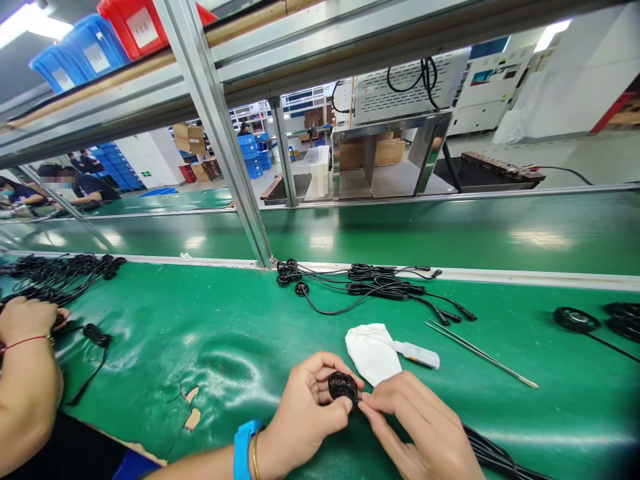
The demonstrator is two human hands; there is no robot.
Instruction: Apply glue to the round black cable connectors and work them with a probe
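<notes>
Both my hands meet low in the middle of the green bench mat (240, 320), pinching a small round black cable part (343, 387) between them. My left hand (303, 420) cradles it from below, and my right hand (415, 427) holds its edge with finger and thumb. Just beyond lie a crumpled white cloth (373, 353), a white-handled tool (417, 355) and long metal tweezers (480, 353). A bunch of black cables with round ends (360, 287) lies farther off. A black cable (495, 453) runs past my right hand.
At the far left, a co-worker's hand (27, 320) holds a black cable near a cable pile (55, 277). Round black discs (575, 320) lie at right. Aluminium shelf uprights (215, 120) rise from the bench's back edge, carrying blue and red bins (95, 47) overhead.
</notes>
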